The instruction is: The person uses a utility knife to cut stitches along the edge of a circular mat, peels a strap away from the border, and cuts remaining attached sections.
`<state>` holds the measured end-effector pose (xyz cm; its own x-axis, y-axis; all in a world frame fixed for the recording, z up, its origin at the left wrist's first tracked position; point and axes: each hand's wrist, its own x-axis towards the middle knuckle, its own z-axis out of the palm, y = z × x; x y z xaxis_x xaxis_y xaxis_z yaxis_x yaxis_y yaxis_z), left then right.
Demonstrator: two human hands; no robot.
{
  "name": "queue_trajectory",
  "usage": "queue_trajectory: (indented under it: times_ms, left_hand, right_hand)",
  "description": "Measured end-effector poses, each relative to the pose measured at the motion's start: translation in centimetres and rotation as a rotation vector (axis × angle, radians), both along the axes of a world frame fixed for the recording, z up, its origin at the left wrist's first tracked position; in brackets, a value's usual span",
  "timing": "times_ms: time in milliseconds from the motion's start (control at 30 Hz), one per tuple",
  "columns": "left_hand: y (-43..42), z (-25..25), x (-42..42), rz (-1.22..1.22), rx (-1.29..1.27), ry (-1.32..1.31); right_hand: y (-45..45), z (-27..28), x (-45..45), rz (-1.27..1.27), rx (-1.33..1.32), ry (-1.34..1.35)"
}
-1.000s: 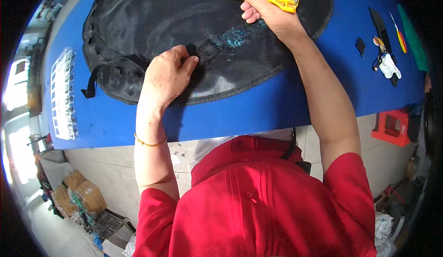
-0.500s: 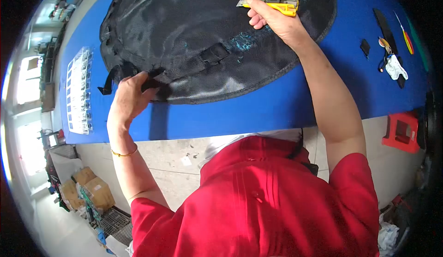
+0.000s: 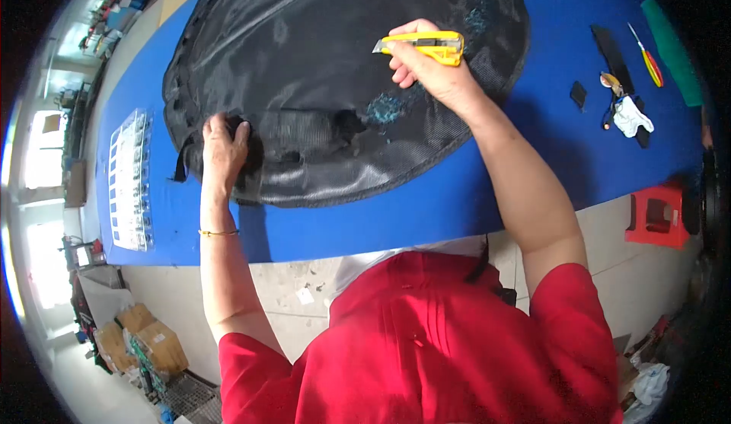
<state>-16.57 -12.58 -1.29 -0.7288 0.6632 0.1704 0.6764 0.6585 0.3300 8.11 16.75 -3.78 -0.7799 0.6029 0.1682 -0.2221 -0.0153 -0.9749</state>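
Observation:
A large rounded piece of black mesh fabric [image 3: 320, 66] is spread over the blue table [image 3: 297, 234]. My left hand [image 3: 224, 150] grips a bunched part of it near its lower left edge, fingers curled in; what lies under the fingertips is partly hidden. Beside that hand, a wide black strap [image 3: 301, 131] runs along the fabric, and a loose strap end [image 3: 181, 169] sticks out at the left. In my right hand [image 3: 426, 70] is a yellow utility knife [image 3: 449, 43], blade out and pointing left, held above the fabric. Tangled light-blue threads [image 3: 384, 109] lie below it.
On the right of the table are scissors or snips with red-yellow handles [image 3: 652, 68], a black strip [image 3: 611, 55], a small black piece [image 3: 579, 95] and a white crumpled item [image 3: 632, 117]. A clear plastic tray [image 3: 131, 180] sits left. A red stool [image 3: 659, 217] stands beyond the table edge.
My right hand has moved left and down with the knife. My left hand has shifted up onto the fabric, and the strap section beside it now lies flatter and wider. The view has shifted slightly.

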Motion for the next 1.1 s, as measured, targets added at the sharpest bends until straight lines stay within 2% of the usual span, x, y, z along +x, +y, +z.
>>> queue_trajectory:
  times_ms: [33,67,133,267,600,933,1100]
  left_hand:
    - [0.7,-1.4,-1.4,-0.105,-0.033,0.129]
    - [0.8,-3.1,-2.0,-0.018,-0.101,0.147]
    - [2.2,-2.9,-1.5,0.076,-0.190,0.094]
    - [3.1,-3.0,-1.4,0.070,-0.215,0.079]
    - [5.3,-4.2,-3.3,0.033,-0.178,0.078]
    - [5.5,-3.7,-1.5,0.059,-0.053,0.103]
    - [5.5,-3.9,-0.9,0.070,-0.013,0.153]
  right_hand:
    - [0.1,0.1,0.0,-0.001,-0.012,0.008]
    - [0.2,0.2,0.0,-0.015,-0.021,-0.008]
    - [0.4,0.6,0.0,-0.024,-0.055,-0.013]
    - [1.0,0.2,-0.2,-0.036,-0.085,0.016]
    - [1.0,-0.5,-0.3,-0.105,0.005,0.054]
    - [0.1,0.0,-0.4,-0.191,0.152,-0.102]
    - [0.1,0.2,-0.4,-0.233,0.136,-0.136]
